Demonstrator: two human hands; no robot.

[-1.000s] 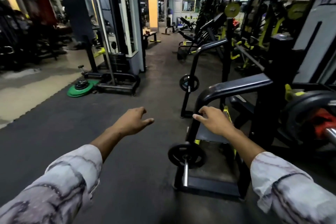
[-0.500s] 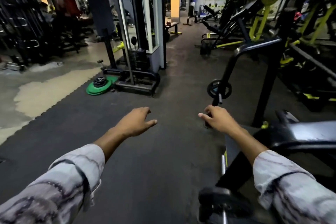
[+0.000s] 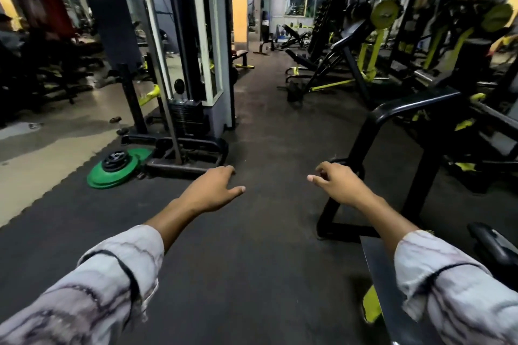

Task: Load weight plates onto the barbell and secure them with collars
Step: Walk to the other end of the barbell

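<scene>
My left hand (image 3: 210, 190) and my right hand (image 3: 339, 185) reach forward over the dark rubber floor, both empty with loosely spread fingers. A stack of green weight plates (image 3: 112, 173) lies flat on the floor ahead to the left, with smaller black plates (image 3: 116, 158) on top of it. The stack is well beyond my left hand. No barbell or collar shows in this view.
A cable machine (image 3: 190, 87) with its black base frame stands just right of the plates. A black curved rack frame (image 3: 392, 131) stands at the right, close behind my right hand. Benches and yellow-black machines line the right side. A dark aisle runs ahead between them.
The view has moved forward and turned left: the loaded barbell end and the rack's hanging plates have left the frame, and the green plates appear closer. Both hands stay stretched out and empty.
</scene>
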